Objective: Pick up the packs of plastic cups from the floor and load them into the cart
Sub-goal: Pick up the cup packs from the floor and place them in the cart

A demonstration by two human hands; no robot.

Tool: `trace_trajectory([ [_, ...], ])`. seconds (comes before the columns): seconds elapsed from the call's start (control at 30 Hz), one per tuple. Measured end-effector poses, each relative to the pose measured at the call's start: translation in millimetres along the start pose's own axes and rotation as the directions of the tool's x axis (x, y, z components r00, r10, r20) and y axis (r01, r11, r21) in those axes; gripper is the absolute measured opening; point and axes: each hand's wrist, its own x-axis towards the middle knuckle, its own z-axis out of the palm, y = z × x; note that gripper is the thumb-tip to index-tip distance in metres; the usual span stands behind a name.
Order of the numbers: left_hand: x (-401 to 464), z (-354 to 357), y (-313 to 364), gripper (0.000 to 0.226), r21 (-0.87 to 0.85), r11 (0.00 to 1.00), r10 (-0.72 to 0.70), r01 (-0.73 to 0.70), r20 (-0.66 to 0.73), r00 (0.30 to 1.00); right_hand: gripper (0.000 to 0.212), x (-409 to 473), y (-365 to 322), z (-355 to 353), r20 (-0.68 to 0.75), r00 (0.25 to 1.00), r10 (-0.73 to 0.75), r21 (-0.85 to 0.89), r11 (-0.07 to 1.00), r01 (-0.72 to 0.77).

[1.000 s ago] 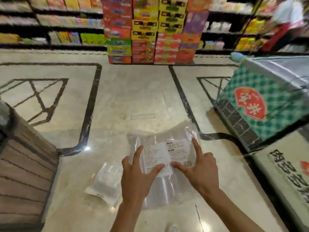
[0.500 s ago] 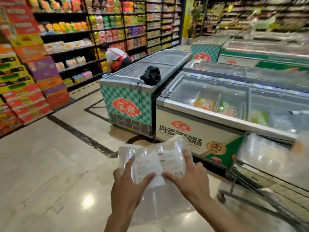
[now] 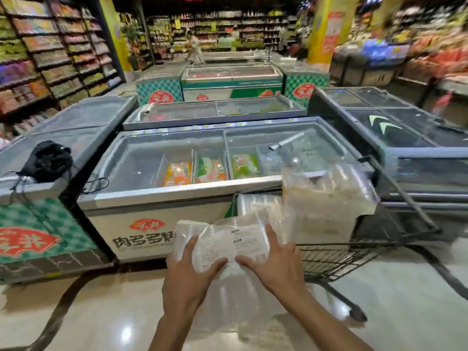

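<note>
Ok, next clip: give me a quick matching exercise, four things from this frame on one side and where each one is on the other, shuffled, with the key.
Things:
1. pack of plastic cups with the printed label
2. black bag
3. bulky clear packs
4. orange and green food packets

Places:
A. under the glass lid of the chest freezer
B. piled in the wire cart
C. held between the left hand and the right hand
D. on top of the freezer at the left

Pairs: 1-C, 2-D, 3-B, 4-A
</note>
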Motion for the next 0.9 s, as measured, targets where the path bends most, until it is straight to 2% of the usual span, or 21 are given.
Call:
trace_trajectory([
  [0.13,62.1,35.2,29.2,0.1,-0.001,1.0,0.02,-0.02,0.079,0.997,0.124,62.7,9.7,0.3,0.023,0.995,0.1,-0.007,0.995,-0.1],
  [0.3,152.3,65.2,50.3,0.098,0.01,0.999,0.037,-0.039,0.139,0.99,0.128,148.6,0.9,9.5,0.039,0.985,0.17,-0.057,0.984,-0.167],
  [0.47,239.7,90.9,67.5,0.098,0.037,0.997,0.06,-0.068,0.179,0.982,0.123,227.7,-11.1,15.0,0.06,0.969,0.239,-0.035,0.971,-0.237],
  [0.67,330.9,130.3,90.8,0.101,0.033,0.996,0.075,-0.084,0.216,0.974,0.122,326.9,-10.1,29.1,0.09,0.962,0.258,-0.02,0.966,-0.257],
  [0.9,427.1,186.6,112.1,0.101,0.134,0.99,0.003,-0.031,0.205,0.979,0.122,447.6,2.5,61.2,0.155,0.962,0.226,-0.026,0.974,-0.225],
])
